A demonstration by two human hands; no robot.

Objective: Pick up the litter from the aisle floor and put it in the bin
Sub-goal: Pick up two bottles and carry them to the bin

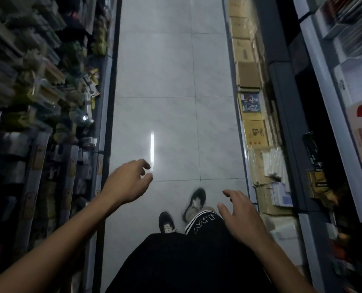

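Note:
I look down a narrow shop aisle with a pale tiled floor [171, 81]. No litter and no bin show anywhere in view. My left hand [129, 182] hovers over the floor at lower centre-left, fingers curled loosely apart, holding nothing. My right hand [239, 216] is stretched out at lower right above my right leg, fingers spread and empty. My two dark sneakers [193, 203] are on the tiles below the hands, the right one blurred.
Crowded shelves of packaged goods [48, 92] line the left side. Cardboard boxes and stacked books [250, 77] run along the right edge under grey shelving [324, 102]. A bright light reflection [152, 149] streaks the tiles.

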